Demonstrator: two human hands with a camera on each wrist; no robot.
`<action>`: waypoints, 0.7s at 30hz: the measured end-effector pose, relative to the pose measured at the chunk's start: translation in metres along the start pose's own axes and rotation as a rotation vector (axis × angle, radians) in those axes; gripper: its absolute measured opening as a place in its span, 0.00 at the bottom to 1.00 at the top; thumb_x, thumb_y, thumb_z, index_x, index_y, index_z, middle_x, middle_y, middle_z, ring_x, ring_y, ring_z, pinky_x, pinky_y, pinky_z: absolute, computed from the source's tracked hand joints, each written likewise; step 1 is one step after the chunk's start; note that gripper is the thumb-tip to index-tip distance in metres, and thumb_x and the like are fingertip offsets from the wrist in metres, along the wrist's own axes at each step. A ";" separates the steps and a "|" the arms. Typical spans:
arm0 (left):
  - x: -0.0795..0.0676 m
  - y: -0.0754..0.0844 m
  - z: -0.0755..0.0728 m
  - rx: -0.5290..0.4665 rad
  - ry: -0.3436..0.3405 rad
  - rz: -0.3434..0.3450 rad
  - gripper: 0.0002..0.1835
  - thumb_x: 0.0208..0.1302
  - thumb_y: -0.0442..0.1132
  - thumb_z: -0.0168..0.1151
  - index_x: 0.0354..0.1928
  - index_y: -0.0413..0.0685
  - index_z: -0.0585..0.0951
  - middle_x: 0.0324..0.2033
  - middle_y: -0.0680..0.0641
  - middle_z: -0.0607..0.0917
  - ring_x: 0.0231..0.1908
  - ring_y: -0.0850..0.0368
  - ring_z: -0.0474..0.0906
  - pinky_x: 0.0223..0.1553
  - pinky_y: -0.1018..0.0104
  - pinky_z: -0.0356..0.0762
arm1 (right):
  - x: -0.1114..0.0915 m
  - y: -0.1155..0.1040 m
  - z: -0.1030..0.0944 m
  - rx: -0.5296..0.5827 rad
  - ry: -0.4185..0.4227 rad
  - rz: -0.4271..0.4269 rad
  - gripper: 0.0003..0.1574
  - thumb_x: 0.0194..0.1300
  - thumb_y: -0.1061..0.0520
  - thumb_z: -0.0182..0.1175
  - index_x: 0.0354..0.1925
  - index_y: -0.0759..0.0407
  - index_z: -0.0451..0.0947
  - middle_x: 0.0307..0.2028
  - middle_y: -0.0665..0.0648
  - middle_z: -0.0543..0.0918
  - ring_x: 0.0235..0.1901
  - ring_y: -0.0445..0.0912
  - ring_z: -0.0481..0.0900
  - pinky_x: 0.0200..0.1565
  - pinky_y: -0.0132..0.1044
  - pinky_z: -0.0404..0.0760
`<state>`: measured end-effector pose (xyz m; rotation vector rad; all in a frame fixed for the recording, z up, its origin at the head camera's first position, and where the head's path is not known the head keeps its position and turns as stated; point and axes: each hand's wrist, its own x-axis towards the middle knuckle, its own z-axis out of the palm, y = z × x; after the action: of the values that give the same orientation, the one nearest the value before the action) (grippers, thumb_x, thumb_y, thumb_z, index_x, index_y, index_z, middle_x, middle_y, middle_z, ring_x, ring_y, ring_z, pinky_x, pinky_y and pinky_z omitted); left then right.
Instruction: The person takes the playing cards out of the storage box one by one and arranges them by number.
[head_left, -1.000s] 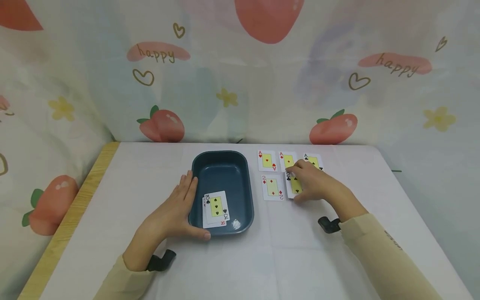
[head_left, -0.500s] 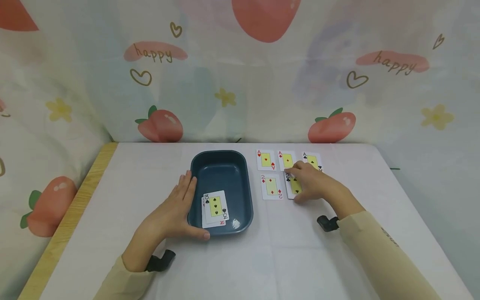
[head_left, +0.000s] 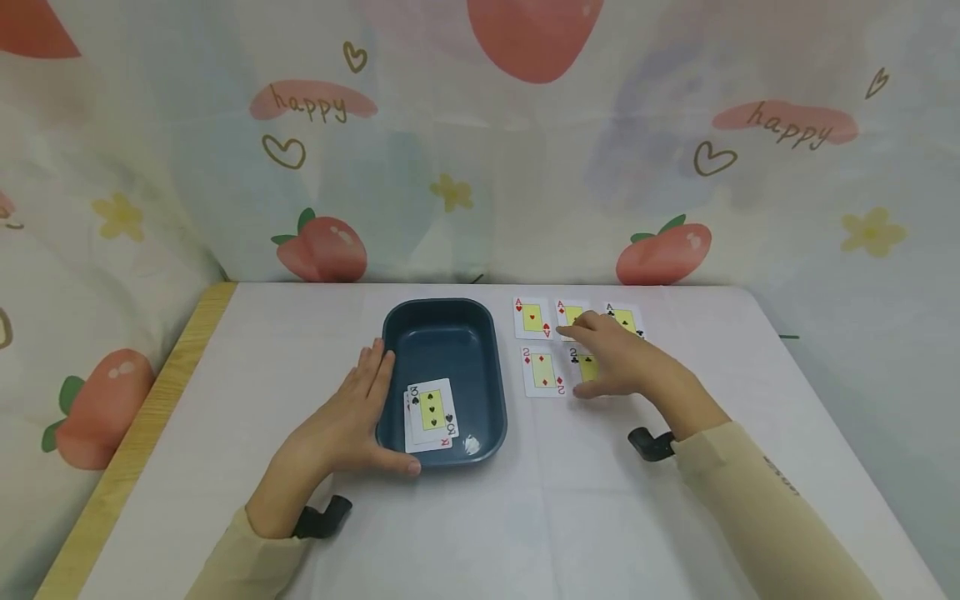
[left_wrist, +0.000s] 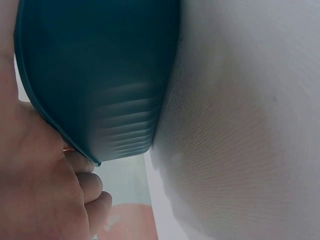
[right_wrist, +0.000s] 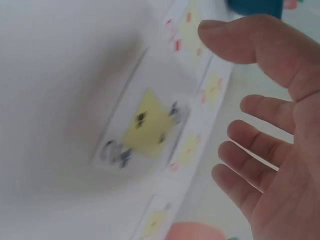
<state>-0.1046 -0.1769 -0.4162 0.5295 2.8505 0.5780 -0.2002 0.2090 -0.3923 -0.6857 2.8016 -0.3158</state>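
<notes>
My left hand (head_left: 337,425) lies along the left side of the dark blue tray (head_left: 491,329), its fingers straight and touching the rim. In the left wrist view the fingers (left_wrist: 90,187) lie against the rim. Two playing cards (head_left: 431,408) overlap inside the tray, a three of spades on top. My right hand (head_left: 618,354) hovers over a two of clubs (right_wrist: 150,122), fingers spread and holding nothing. That card lies flat, partly hidden by the hand in the head view. To its left lies a two of diamonds (head_left: 542,372).
Behind the twos runs a row of aces: hearts (head_left: 532,318), diamonds (head_left: 573,310) and clubs (head_left: 624,318). A white cloth (head_left: 480,533) covers the table, with a wooden edge (head_left: 142,433) at left. A patterned curtain (head_left: 480,183) hangs behind.
My right hand has let go of the two of clubs, risen off it and shifted slightly left, with its fingers spreading. The left hand and the tray have stayed in place.
</notes>
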 end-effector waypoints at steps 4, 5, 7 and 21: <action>0.000 0.000 0.000 0.003 -0.003 -0.004 0.82 0.29 0.75 0.77 0.79 0.38 0.42 0.79 0.40 0.35 0.78 0.40 0.33 0.76 0.44 0.44 | 0.000 -0.022 -0.009 -0.019 0.025 -0.060 0.54 0.48 0.44 0.75 0.71 0.55 0.67 0.61 0.57 0.71 0.57 0.51 0.69 0.53 0.47 0.79; 0.001 0.000 0.000 0.004 -0.003 -0.004 0.83 0.29 0.75 0.77 0.79 0.38 0.42 0.79 0.40 0.35 0.78 0.40 0.33 0.76 0.44 0.44 | 0.001 -0.028 -0.011 -0.026 0.030 -0.076 0.54 0.49 0.44 0.75 0.71 0.54 0.67 0.61 0.57 0.71 0.57 0.50 0.69 0.53 0.46 0.79; 0.001 0.000 0.000 0.004 -0.002 -0.004 0.83 0.29 0.75 0.77 0.79 0.38 0.42 0.79 0.40 0.35 0.78 0.40 0.33 0.76 0.44 0.44 | 0.002 -0.039 -0.014 -0.037 0.043 -0.107 0.54 0.48 0.43 0.74 0.71 0.53 0.67 0.60 0.56 0.71 0.56 0.49 0.70 0.53 0.45 0.79; 0.001 -0.002 0.001 0.007 -0.008 -0.006 0.83 0.30 0.77 0.75 0.79 0.39 0.41 0.79 0.40 0.34 0.78 0.41 0.32 0.76 0.44 0.43 | 0.015 -0.113 -0.008 -0.110 0.043 -0.310 0.57 0.46 0.39 0.76 0.72 0.51 0.67 0.61 0.52 0.72 0.57 0.46 0.70 0.57 0.40 0.79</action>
<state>-0.1058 -0.1778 -0.4174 0.5227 2.8462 0.5636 -0.1673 0.1053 -0.3575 -1.1548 2.7642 -0.2341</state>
